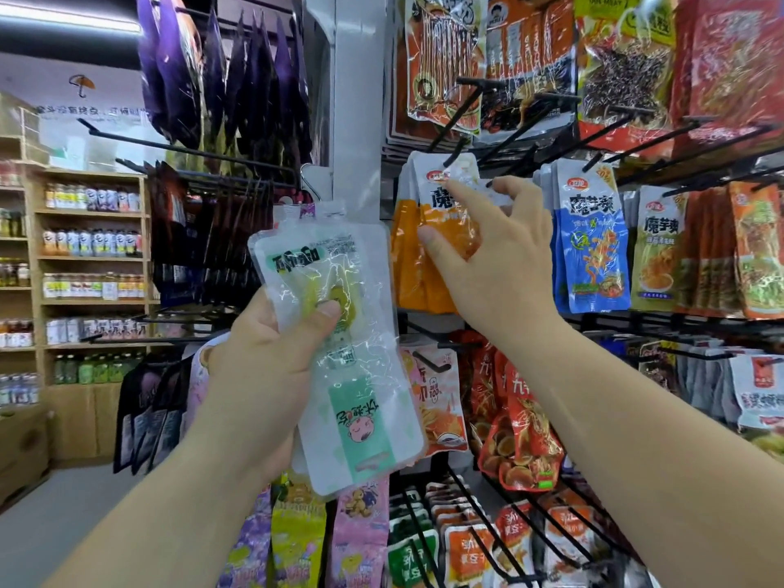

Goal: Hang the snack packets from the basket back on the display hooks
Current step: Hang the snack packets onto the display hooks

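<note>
My left hand (275, 354) grips a clear and pale green snack packet (339, 345), held upside down at chest height in front of the white rack post. My right hand (496, 265) is raised to the orange and white snack packet (441, 231) that hangs on a black display hook (460, 133). Its thumb presses the packet's front and the index finger touches the white top near the hanging hole. The other fingers spread apart behind it. No basket is in view.
Black hooks (615, 133) stick out toward me across the rack, loaded with blue packets (589, 248), red packets (522, 435) and orange ones above. Purple bags (220, 78) hang on the left. Wooden shelves of bottles (89, 248) stand at far left.
</note>
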Demonstrator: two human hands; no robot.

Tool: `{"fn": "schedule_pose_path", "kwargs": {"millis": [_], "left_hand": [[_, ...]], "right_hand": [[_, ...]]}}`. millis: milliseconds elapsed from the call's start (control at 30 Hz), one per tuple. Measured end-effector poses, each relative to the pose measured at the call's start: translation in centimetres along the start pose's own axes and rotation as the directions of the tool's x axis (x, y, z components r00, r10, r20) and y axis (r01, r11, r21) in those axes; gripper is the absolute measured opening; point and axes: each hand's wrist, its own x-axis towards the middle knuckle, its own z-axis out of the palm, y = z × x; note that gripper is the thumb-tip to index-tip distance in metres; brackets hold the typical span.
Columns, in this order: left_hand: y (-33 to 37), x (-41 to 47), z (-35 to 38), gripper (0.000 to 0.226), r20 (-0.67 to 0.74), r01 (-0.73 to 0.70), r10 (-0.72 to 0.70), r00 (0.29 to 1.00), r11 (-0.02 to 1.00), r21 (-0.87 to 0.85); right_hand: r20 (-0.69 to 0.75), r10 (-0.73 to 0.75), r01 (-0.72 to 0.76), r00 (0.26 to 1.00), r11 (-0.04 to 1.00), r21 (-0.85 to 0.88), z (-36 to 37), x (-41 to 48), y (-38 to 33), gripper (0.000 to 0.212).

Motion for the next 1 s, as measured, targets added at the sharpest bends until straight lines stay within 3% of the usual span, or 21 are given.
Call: {"fn": "schedule_pose_path", "kwargs": {"millis": [233, 300, 400, 533, 667, 767, 867, 933, 1000], "left_hand": [[-1.2, -3.0, -2.0, 0.052, 0.120, 0.044, -0.039, 0.992, 0.998, -0.043], [-2.0, -4.1, -2.7, 0.048, 0.152, 0.101, -0.094, 0.984, 0.994, -0.038], [-3.4, -5.7, -3.3, 0.044, 0.228, 0.162, -0.157, 0.961, 0.987, -0.006], [-5.5, -8.6, -2.4, 0.042, 0.346, 0.178, -0.190, 0.919, 0.982, 0.065], [-7.7, -12.2, -0.2, 0.048, 0.378, 0.270, -0.293, 0.878, 0.956, 0.114], [-9.7, -14.6, 1.9, 0.050, 0.354, 0.332, -0.376, 0.856, 0.926, 0.181], [-11.7, -16.8, 4.7, 0.056, 0.294, 0.383, -0.443, 0.847, 0.892, 0.241], [-12.6, -19.1, 7.2, 0.070, 0.263, 0.396, -0.466, 0.845, 0.876, 0.276], [-13.9, -21.5, 9.7, 0.065, 0.224, 0.432, -0.490, 0.843, 0.863, 0.262]], "right_hand": [[-0.063, 0.004, 0.000, 0.998, 0.998, 0.057, -3.6, -8.9, -2.3, 0.047], [-0.028, 0.006, -0.003, 1.000, 0.994, 0.107, -4.4, -11.7, -3.2, 0.047], [0.130, 0.067, -0.097, 0.989, 0.966, 0.241, -5.5, -14.8, -4.1, 0.055], [0.413, 0.237, -0.418, 0.880, 0.798, 0.434, -6.5, -17.6, -4.2, 0.071], [0.492, 0.382, -0.586, 0.783, 0.718, 0.375, -7.7, -21.0, -1.7, 0.084], [0.536, 0.456, -0.667, 0.711, 0.680, 0.306, -10.2, -23.1, 0.5, 0.065], [0.560, 0.509, -0.689, 0.653, 0.706, 0.161, -13.7, -24.7, 3.2, 0.046], [0.530, 0.542, -0.655, 0.652, 0.755, 0.032, -16.3, -25.7, 5.5, 0.047], [0.445, 0.591, -0.662, 0.673, 0.750, 0.005, -19.3, -26.8, 8.3, 0.039]]}}
